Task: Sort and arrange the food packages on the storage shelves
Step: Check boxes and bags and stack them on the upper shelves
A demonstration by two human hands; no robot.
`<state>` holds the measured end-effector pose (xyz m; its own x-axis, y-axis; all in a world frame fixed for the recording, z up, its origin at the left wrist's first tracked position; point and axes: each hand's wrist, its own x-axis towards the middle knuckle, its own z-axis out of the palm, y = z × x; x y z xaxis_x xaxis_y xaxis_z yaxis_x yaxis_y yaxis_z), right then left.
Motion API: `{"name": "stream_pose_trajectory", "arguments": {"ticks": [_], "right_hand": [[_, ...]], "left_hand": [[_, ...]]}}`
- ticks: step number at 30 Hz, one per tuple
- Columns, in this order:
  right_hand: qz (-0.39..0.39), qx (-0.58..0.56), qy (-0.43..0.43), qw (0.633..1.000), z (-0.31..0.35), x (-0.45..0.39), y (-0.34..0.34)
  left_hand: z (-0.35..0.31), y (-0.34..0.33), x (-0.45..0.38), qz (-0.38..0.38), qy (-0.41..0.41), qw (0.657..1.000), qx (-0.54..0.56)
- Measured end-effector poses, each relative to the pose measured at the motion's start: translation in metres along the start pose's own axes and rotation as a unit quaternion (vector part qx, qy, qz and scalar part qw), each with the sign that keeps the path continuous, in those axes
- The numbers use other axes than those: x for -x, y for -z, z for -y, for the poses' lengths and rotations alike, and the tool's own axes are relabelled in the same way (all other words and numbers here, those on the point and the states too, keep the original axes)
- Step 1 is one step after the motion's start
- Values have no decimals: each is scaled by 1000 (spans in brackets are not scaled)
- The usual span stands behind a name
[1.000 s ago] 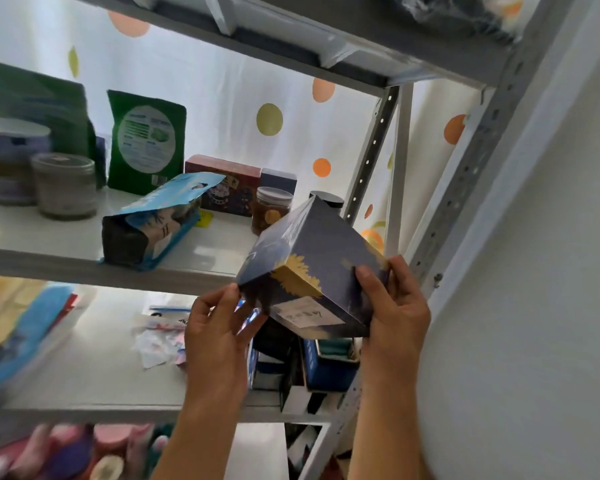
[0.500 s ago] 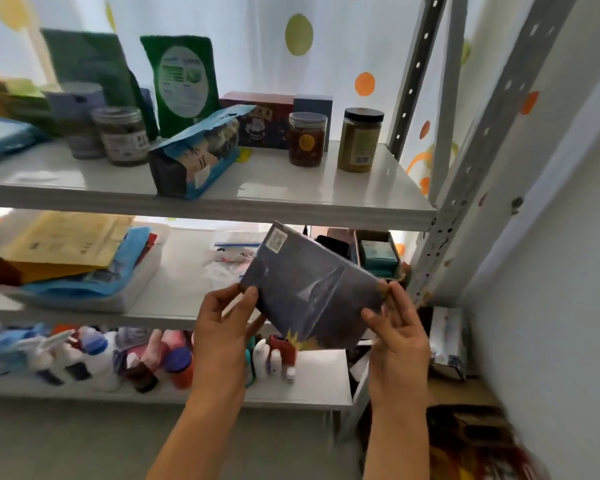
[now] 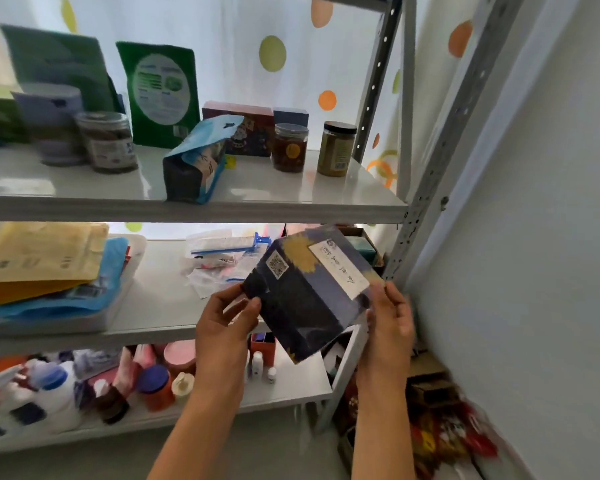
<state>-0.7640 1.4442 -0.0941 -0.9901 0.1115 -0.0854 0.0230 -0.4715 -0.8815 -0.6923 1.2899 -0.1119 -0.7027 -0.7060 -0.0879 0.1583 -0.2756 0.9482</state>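
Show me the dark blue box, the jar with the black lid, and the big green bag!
dark blue box (image 3: 305, 306): head view, on its dark front face.
jar with the black lid (image 3: 336, 150): head view, on its labelled body.
big green bag (image 3: 160, 91): head view, on its round label.

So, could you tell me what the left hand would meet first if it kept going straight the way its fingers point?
Probably the dark blue box the left hand already grips.
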Motion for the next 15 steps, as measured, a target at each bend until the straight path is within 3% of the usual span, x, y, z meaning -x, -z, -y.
{"name": "stream_pose_trajectory", "arguments": {"ticks": [15], "right_hand": [[9,61,39,997,-60,100,-27]], "left_hand": [[-21,122,18,-25,53,998,29]]}}
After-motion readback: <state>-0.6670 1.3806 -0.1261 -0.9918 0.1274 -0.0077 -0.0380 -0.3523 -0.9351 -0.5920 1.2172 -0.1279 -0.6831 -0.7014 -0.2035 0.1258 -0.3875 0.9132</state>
